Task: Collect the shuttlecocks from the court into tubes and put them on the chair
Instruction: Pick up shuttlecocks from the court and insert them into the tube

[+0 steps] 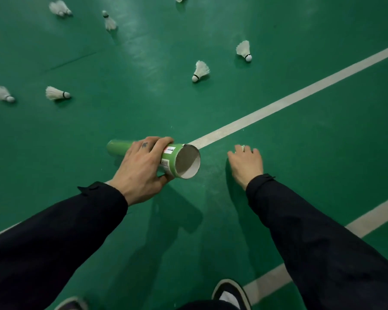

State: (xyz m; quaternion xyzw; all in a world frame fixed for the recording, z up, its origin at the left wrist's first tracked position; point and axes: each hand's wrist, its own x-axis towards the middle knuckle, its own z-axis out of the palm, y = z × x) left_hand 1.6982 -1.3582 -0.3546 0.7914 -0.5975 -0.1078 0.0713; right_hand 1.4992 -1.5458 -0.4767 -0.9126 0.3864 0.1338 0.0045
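Note:
My left hand (141, 167) grips a green cardboard tube (179, 161) held level above the court, its open mouth turned toward me and to the right. The inside I can see holds nothing. My right hand (246, 163) is down at the floor, fingers curled over a white shuttlecock (243, 147) of which only a small bit shows. Several other white shuttlecocks lie on the green floor beyond: one (199, 71) and another (244, 50) ahead right, one (56, 93) and another (1, 93) at the left, more farther back (109, 20).
White court lines (278, 108) cross the green floor diagonally, with another line (367, 222) at the right. My shoes (231, 294) are at the bottom edge. No chair is in view.

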